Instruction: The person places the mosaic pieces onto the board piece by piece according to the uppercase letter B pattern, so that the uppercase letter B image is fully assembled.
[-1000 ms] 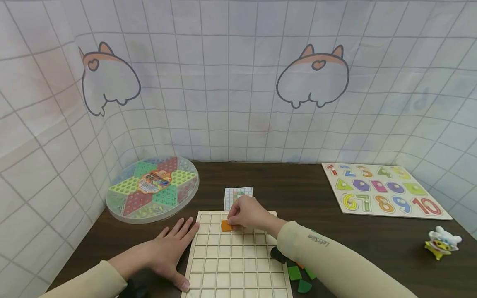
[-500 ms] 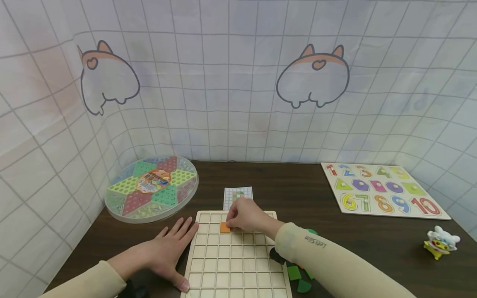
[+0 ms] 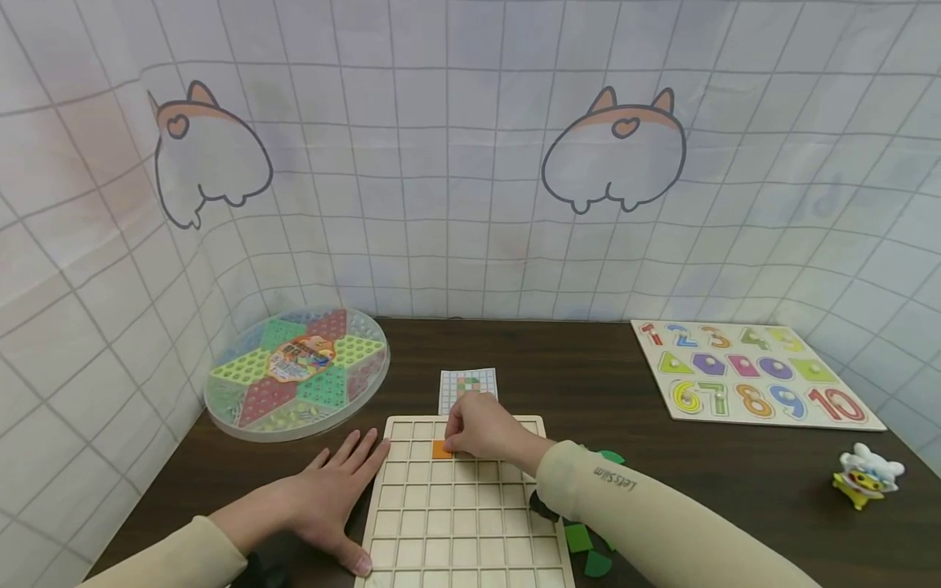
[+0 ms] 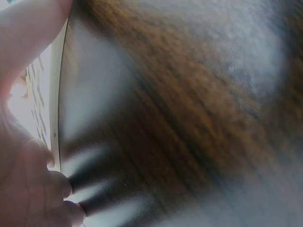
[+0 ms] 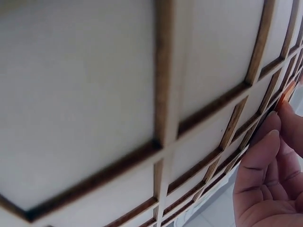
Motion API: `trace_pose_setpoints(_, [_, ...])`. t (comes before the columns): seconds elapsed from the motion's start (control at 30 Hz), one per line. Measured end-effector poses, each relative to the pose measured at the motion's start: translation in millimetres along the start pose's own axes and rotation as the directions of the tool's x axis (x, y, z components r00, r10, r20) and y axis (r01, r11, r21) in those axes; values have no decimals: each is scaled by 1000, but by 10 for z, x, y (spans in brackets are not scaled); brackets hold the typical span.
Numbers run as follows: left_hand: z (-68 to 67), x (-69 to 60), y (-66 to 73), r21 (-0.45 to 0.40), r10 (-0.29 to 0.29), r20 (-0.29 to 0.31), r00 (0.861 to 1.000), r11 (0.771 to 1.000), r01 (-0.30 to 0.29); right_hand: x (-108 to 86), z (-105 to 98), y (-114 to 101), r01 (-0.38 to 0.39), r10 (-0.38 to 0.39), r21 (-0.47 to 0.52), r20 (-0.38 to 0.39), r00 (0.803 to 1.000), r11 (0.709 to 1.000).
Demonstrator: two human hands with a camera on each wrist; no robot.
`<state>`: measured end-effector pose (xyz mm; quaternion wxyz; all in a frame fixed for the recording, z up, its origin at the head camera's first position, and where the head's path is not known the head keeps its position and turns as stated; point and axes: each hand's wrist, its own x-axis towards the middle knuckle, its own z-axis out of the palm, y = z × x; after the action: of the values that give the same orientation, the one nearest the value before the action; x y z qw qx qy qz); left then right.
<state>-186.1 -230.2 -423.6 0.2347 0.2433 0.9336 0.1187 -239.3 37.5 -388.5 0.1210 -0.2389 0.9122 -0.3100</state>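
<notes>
Orange tile (image 3: pixel 439 449) sits a touch nearer than a second ago: fine lining-up in a cell, I'd judge, not finished.
Head: right hand (image 3: pixel 485 426) pinches it, tile just left of the fingertips, over the far rows of the grid board (image 3: pixel 430 523); picture card (image 3: pixel 467 380) just beyond that hand. Left hand (image 3: pixel 323 498) holds nothing, fingers straight and spread, board along its right side. Left wrist: tabletop (image 4: pixel 165 156) by that hand, no tile. Right wrist: tile edge-on at the fingertips, unlike the head view; seated or not, can't tell.
</notes>
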Motion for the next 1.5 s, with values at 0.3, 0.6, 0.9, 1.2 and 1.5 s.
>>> trace_pose_setpoints(0.3, [24,3,-28,-27,24,22,999,999,-24,-70,-206,34,-53,54,24,-34,998,998])
trace_pose_setpoints(0.6, [-110,-71,108,-30,28,34,999,999,-27,-384,-749,622,-109,117,86,-98,988,990])
trace_pose_setpoints(0.9, [-68,-45,82,-9,9,20,1000,1000,-9,-698,-918,1129,-118,119,23,-49,992,993])
trace_pose_setpoints(1.2, [-71,-26,76,-14,7,37,999,1000,-6,-868,-885,1244,-65,61,54,73,995,996])
trace_pose_setpoints(1.5, [1,11,-17,-15,8,18,1000,1000,-7,-860,-883,1281,-92,91,9,29,995,996])
